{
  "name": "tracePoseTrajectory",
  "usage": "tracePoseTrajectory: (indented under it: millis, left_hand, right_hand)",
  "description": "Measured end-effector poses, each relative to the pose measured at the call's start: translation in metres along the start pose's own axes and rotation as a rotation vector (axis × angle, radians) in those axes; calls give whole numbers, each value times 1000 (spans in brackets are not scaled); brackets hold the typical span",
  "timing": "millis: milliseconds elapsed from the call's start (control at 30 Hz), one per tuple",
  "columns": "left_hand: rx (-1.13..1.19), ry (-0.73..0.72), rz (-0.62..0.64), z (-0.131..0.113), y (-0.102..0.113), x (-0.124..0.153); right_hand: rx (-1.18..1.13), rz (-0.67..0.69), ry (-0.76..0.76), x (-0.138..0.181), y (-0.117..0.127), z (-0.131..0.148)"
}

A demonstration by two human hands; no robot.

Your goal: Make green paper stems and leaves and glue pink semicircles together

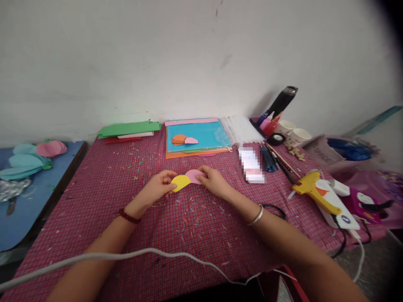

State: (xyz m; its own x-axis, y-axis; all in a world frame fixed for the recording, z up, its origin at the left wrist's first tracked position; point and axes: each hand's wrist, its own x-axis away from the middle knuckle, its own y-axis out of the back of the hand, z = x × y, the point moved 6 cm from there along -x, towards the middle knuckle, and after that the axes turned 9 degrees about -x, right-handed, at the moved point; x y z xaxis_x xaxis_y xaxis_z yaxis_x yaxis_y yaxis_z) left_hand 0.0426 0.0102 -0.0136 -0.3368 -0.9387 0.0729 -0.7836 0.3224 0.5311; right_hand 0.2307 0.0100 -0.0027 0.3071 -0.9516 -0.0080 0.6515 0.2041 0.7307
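My left hand (157, 186) pinches a yellow folded paper half-circle (180, 182) just above the red checked tablecloth (103, 188). My right hand (212, 180) pinches a pink paper half-circle (192, 175). The two pieces overlap at their inner edges between my hands. A red bead bracelet is on my left wrist and a silver bangle on my right.
A stack of coloured sheets (201, 134) with orange and pink half-circles on top lies behind my hands. Green sheets (129, 128) lie at the back left. A yellow glue gun (310, 188), pens, tape and paper cups (297, 136) are at the right. A white cable (141, 253) crosses the front.
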Motion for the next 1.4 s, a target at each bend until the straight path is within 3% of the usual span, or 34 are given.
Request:
tracePoseTrajectory:
  millis: [67,233,467,667,1067,1400]
  left_hand:
    - [-244,-24,-17,2,13,-1]
    - [-604,-137,-286,-20,48,-35]
    - [-875,-353,-279,-40,31,-104]
    - [-959,-425,-260,-34,23,-122]
    - [-984,-456,-188,-26,42,-136]
    - [-1000,-616,-217,-49,24,-132]
  right_hand:
    - [22,25,2,1,1,-2]
    - [129,-10,26,-2,12,0]
    - [239,-128,34,-36,30,-15]
    - [285,-121,49,-56,28,-28]
    - [249,-126,59,-58,31,-31]
    - [226,-82,137,-60,23,-22]
